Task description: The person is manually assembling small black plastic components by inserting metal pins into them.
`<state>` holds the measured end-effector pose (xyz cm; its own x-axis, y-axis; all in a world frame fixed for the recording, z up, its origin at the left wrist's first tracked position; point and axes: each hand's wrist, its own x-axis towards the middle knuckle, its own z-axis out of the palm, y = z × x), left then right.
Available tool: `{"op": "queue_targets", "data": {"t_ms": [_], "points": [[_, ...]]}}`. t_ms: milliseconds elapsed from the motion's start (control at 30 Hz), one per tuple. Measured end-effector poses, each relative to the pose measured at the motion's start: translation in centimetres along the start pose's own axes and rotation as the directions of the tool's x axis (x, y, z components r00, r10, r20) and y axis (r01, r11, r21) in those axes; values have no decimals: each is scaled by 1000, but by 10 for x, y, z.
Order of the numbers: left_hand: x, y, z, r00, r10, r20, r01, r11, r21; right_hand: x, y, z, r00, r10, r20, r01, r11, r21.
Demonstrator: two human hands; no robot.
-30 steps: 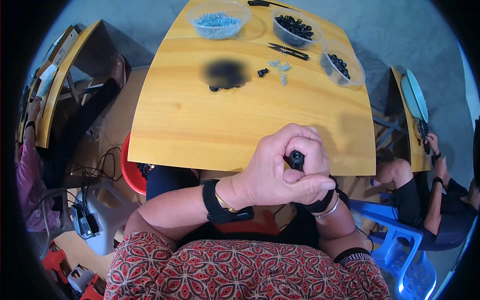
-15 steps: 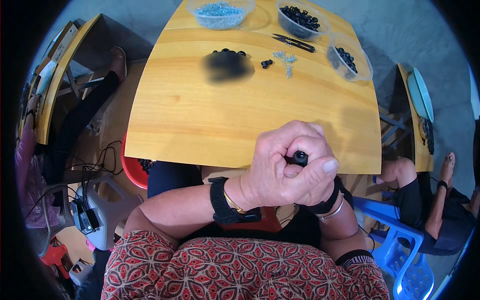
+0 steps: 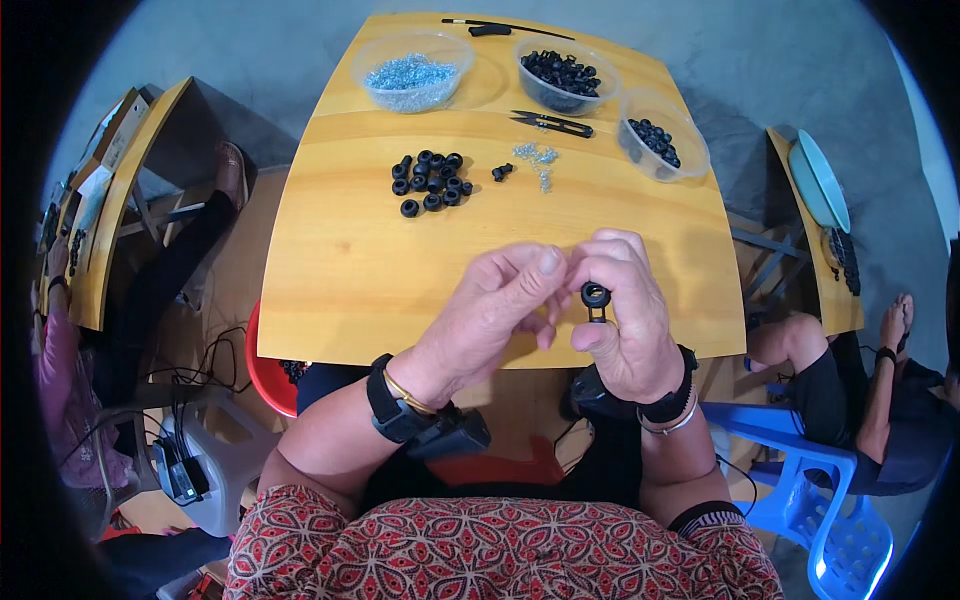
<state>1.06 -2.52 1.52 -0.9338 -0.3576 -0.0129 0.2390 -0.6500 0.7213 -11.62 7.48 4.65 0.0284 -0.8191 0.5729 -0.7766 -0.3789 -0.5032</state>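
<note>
My right hand point(image 3: 630, 325) is closed around a small black cord lock point(image 3: 596, 298). Its round, ring-like part faces up, and a narrow frame-shaped part shows below it, by the thumb. Close to its left side is my left hand point(image 3: 490, 310), with loosely bent fingers and the thumb apart from the lower ones. I see nothing in it, and its fingertips come near or touch the right hand's fingers. Both hands are above the front edge of the wooden table point(image 3: 400, 290). Farther back on it lies a group of round black cord lock pieces point(image 3: 433, 183).
Small clear springs point(image 3: 538, 158), a few black bits point(image 3: 502, 173) and black thread snips point(image 3: 552, 124) lie mid-table. Behind stand a tub of bluish springs point(image 3: 415, 85) and two tubs of black parts point(image 3: 565, 85) point(image 3: 655, 145). Co-workers sit left and right; a blue stool point(image 3: 800, 470) is at right.
The hands were clasped together around the black piece. Now the left hand has drawn away to the left, and the piece stays in the right hand. The view takes in more of the table's far edge.
</note>
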Motion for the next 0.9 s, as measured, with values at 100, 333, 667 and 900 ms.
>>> {"op": "queue_targets", "data": {"t_ms": [100,333,667,900], "points": [[-2,-6,8,985,-158,75,170,962,-212,0,2,7,999,-20,-51,22,999,39],[2,0,-2,958,-220,184,258,942,-214,-1,8,2,995,-4,101,-2,999,53],[3,-7,-9,951,-201,237,286,863,-416,-2,6,5,985,114,126,-129,984,119],[4,-16,-14,960,-172,219,244,900,-361,-2,5,7,980,141,138,-157,980,118]]}}
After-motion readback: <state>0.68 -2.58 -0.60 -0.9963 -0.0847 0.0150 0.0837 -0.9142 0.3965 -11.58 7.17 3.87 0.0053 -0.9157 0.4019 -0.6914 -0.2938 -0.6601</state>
